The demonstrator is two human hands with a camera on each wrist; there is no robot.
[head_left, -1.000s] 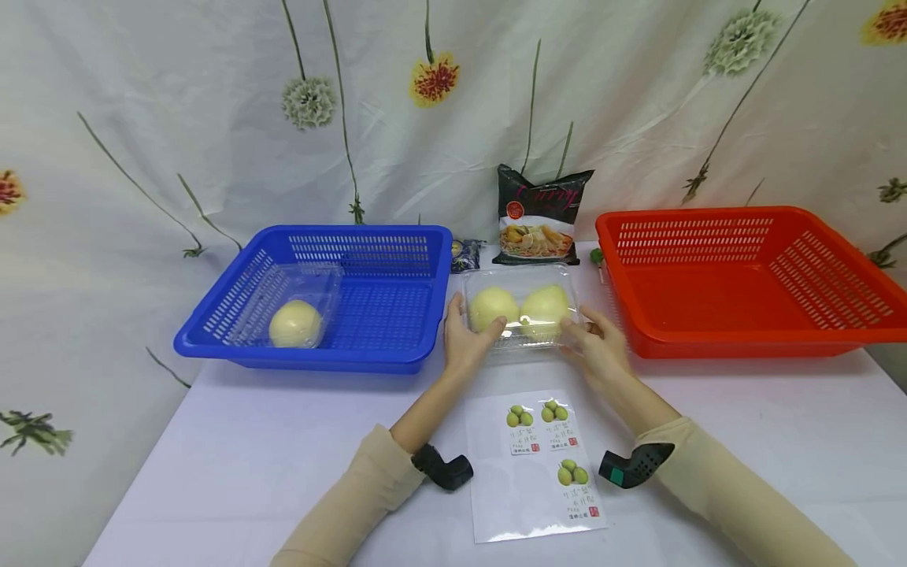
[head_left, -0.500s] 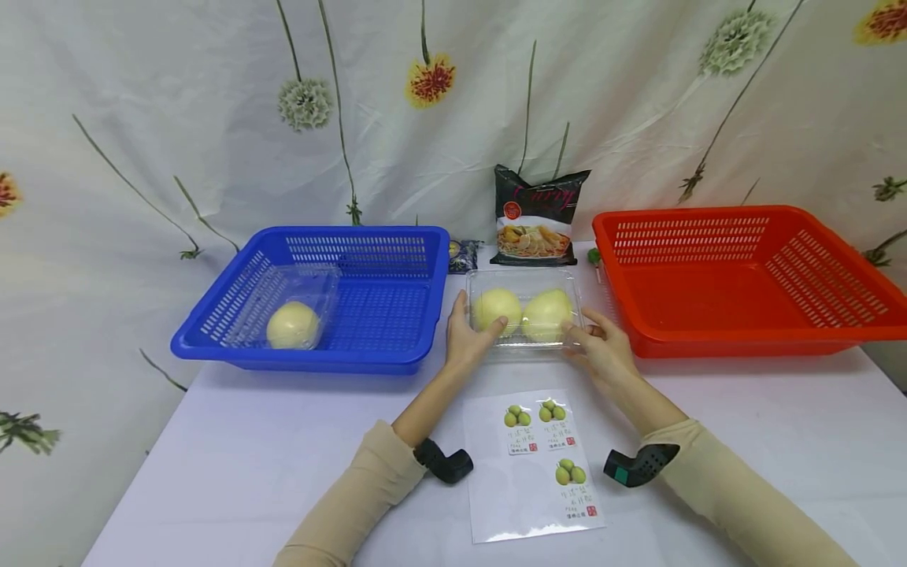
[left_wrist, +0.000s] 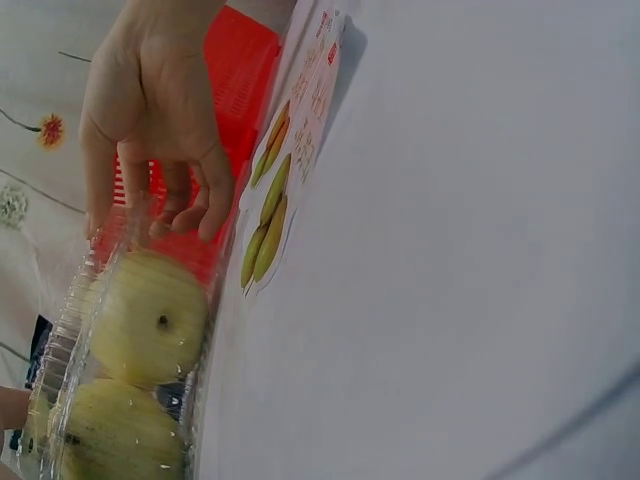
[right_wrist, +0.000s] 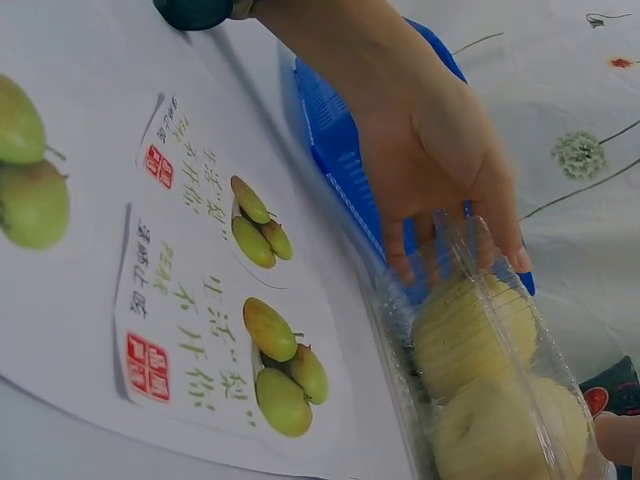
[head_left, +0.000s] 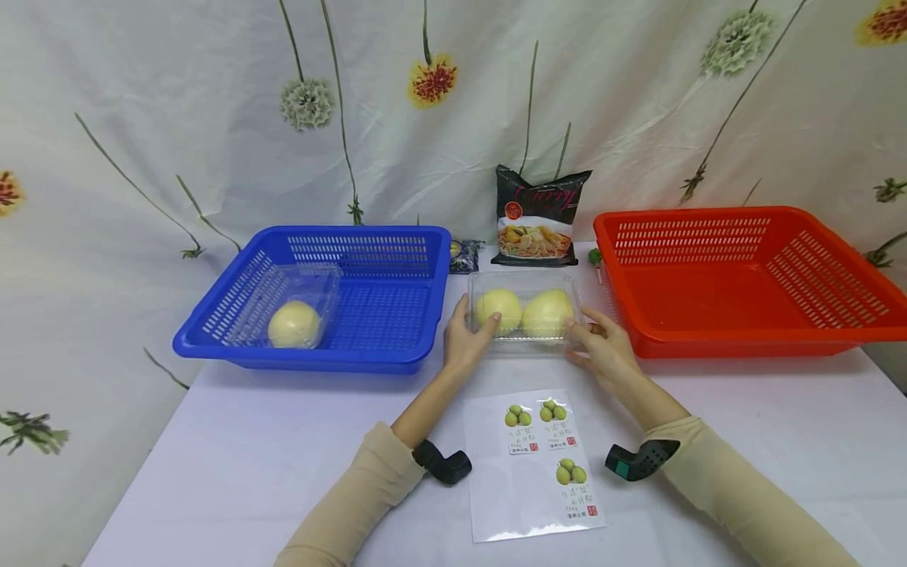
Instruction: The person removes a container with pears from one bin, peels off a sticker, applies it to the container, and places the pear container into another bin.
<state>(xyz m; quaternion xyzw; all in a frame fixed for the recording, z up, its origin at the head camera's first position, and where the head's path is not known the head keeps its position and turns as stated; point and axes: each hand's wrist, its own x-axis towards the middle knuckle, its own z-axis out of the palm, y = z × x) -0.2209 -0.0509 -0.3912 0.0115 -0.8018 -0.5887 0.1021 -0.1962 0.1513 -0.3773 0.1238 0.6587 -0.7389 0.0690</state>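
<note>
The label sheet (head_left: pixel 510 504) lies flat on the table (head_left: pixel 283 472), and beyond its far edge sits a clear box (head_left: pixel 524 281) with two pears (head_left: pixel 547 313) inside. The left hand (head_left: pixel 464 342) grips the box's left end, thumb over the front and fingers round the side; the right hand (head_left: pixel 605 350) pinches the other end, fingers partly bent.

Behind the box, farther from the sheet, a noodle packet (head_left: pixel 536 216) stands upright, with a small dark packet (head_left: pixel 464 257) to its left. Beyond the sheet to the left is a blue basket (head_left: pixel 312 364), holding another clear container with a single pear (head_left: pixel 294 324); beyond the sheet to the right is a red basket (head_left: pixel 751 346). Together they flank the box and hands.

The left wrist view shows the right hand's curled fingers (left_wrist: pixel 210 200) and a dark spot on the nearer pear, which the head view does not. The right wrist view makes the word PEAR and the red seals on the sheet readable, whereas the lone pear in the blue basket shows only from the head.
</note>
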